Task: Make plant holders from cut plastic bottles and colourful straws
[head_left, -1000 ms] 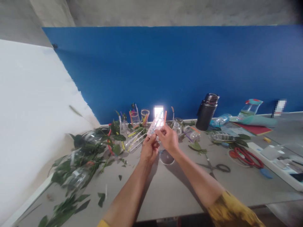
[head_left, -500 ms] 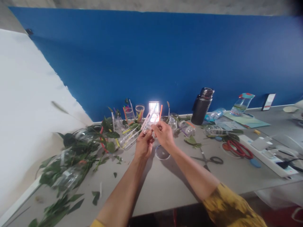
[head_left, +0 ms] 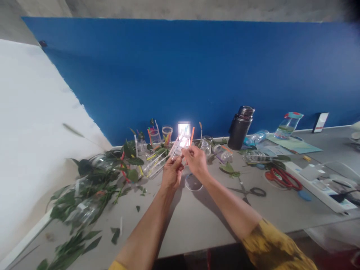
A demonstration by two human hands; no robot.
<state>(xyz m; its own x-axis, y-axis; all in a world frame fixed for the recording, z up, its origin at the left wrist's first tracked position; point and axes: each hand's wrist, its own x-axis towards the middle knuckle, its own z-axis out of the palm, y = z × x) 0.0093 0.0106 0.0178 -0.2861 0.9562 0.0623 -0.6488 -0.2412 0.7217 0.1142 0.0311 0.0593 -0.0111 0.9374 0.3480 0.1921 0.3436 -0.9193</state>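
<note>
My left hand (head_left: 172, 173) and my right hand (head_left: 196, 163) meet above the table, their fingertips pinching a clear plastic strip (head_left: 180, 147). An orange straw (head_left: 191, 135) stands just beyond the fingers, and I cannot tell if it is held. Bright glare and a blurred patch (head_left: 183, 129) hide the strip's top end. A round clear lid (head_left: 193, 182) lies on the table just below my hands. Glass jars with coloured straw pieces (head_left: 155, 165) stand to the left of my left hand, and a clear jar (head_left: 206, 148) stands beyond my right hand.
Leafy stems in clear bottles (head_left: 84, 198) lie at the left. Steel scissors (head_left: 247, 192), red-handled scissors (head_left: 284, 178), a dark flask (head_left: 239, 128) and a white power strip (head_left: 317, 183) sit to the right. A blue wall (head_left: 180, 75) rises behind the table.
The whole view has shifted, with the table sitting further left and higher in the frame. My hands still pinch the clear strip together.
</note>
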